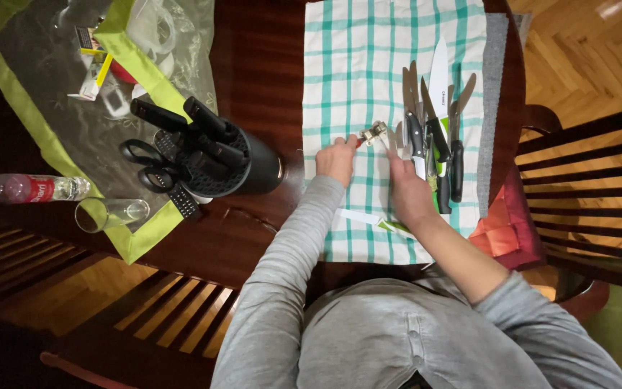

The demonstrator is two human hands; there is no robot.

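My left hand (337, 160) rests on a green-and-white checked cloth (368, 65) and pinches a small metal tool with a reddish end (373, 135). My right hand (409, 193) lies flat on the cloth just right of it, fingers reaching up to the same tool. Right beside my right hand lie several knives (437, 137) with black handles, blades pointing away from me, one with a white blade. A white and green knife (368, 218) lies on the cloth under my right forearm.
A round black knife block (235, 162) with black-handled knives and scissors (149, 166) stands on the dark wooden table (260, 65). Left of it are a glass on its side (109, 213), a plastic bottle (26, 189) and a green-edged clear bag (59, 94). Wooden chairs stand around.
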